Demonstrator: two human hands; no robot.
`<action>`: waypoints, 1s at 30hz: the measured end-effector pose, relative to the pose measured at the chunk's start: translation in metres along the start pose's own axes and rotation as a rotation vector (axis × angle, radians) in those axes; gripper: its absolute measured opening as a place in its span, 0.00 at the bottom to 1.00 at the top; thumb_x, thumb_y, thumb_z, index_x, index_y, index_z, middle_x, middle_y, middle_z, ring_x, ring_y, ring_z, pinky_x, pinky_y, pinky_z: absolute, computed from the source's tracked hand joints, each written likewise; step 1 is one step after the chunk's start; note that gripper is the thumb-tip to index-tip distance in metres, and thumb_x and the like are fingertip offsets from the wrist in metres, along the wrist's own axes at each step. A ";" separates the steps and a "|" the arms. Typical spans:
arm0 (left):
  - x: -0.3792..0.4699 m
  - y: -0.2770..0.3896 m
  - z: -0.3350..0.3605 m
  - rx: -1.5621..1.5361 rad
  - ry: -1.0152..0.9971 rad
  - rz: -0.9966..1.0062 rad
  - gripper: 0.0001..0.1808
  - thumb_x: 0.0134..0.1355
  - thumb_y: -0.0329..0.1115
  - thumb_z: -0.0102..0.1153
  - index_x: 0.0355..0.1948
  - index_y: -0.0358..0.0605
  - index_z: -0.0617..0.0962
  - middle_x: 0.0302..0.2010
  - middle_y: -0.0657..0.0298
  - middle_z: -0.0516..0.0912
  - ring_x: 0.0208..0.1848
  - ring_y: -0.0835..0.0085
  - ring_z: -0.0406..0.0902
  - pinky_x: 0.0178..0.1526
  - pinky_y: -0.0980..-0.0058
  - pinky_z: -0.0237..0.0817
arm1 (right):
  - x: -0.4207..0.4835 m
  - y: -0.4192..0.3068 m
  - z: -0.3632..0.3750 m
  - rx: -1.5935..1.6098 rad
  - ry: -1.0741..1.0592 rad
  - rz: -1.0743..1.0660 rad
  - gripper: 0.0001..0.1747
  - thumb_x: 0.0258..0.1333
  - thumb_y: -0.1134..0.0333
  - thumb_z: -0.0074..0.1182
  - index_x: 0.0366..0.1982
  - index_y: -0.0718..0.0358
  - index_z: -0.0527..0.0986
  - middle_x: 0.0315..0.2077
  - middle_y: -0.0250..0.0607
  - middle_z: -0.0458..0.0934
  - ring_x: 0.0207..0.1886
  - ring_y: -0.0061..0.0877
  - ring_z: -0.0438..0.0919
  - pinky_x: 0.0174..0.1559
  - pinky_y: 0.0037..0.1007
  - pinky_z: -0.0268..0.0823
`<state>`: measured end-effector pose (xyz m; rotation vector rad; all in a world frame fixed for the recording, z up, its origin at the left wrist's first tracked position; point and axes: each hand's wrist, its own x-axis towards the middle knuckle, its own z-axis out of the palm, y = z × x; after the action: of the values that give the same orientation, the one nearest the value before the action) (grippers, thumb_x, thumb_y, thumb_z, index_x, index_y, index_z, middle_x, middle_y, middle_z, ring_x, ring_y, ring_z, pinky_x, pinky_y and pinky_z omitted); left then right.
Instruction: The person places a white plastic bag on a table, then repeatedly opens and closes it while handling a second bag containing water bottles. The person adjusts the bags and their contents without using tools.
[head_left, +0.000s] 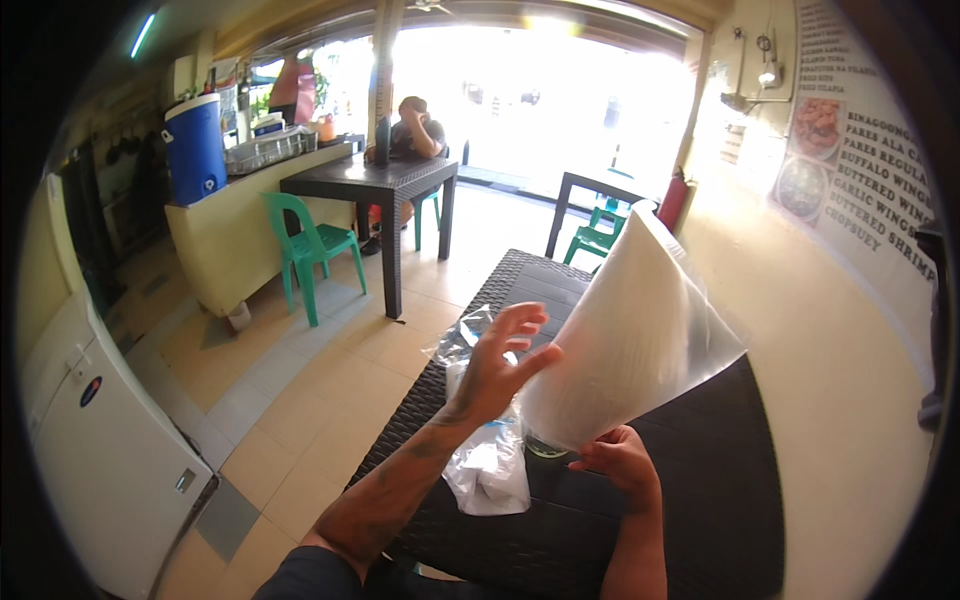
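My right hand (619, 461) pinches the lower edge of a translucent stack of plastic sheets or bags (622, 337). The stack stands up in a curve above a dark, wicker-patterned table (705, 465). My left hand (506, 360) is raised beside the stack's left side with its fingers apart and nothing in its grasp; whether the thumb touches the plastic I cannot tell. Beneath my left forearm lies a clear plastic packet (487, 476) with white contents and some blue print. Part of a clear, round-rimmed item (546, 448) shows under the stack, which hides most of it.
A person (420, 131) sits at another dark table (367, 176) with a green plastic chair (315, 247). A blue drink cooler (195, 150) stands on a counter. The white refrigerator (112, 435) is at left, and a wall (825, 337) bearing a menu runs along the right.
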<state>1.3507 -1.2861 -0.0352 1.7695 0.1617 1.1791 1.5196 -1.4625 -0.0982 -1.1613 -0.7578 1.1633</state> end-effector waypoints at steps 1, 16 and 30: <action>0.004 0.002 0.010 0.128 -0.033 0.199 0.42 0.47 0.46 0.68 0.58 0.39 0.63 0.51 0.50 0.71 0.54 0.62 0.69 0.54 0.65 0.62 | 0.000 0.001 -0.001 -0.038 0.037 0.028 0.13 0.43 0.72 0.62 0.33 0.70 0.76 0.30 0.40 0.78 0.28 0.23 0.78 0.34 0.28 0.76; 0.000 -0.010 0.039 -0.033 -0.168 0.150 0.62 0.33 0.44 0.76 0.65 0.41 0.50 0.57 0.46 0.67 0.59 0.56 0.66 0.57 0.64 0.61 | 0.005 -0.139 0.073 -0.551 0.603 -0.768 0.31 0.65 0.48 0.30 0.59 0.63 0.60 0.53 0.47 0.66 0.56 0.31 0.64 0.59 0.30 0.53; 0.000 -0.016 0.035 0.049 -0.194 0.247 0.61 0.39 0.55 0.70 0.66 0.41 0.47 0.63 0.44 0.56 0.65 0.50 0.55 0.63 0.59 0.51 | 0.026 -0.083 0.060 -0.036 0.493 -0.524 0.36 0.64 0.42 0.28 0.55 0.67 0.65 0.52 0.44 0.68 0.54 0.27 0.65 0.57 0.28 0.56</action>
<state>1.3830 -1.3001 -0.0499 1.9774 -0.1472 1.1741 1.4956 -1.4189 -0.0049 -1.1254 -0.6433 0.4049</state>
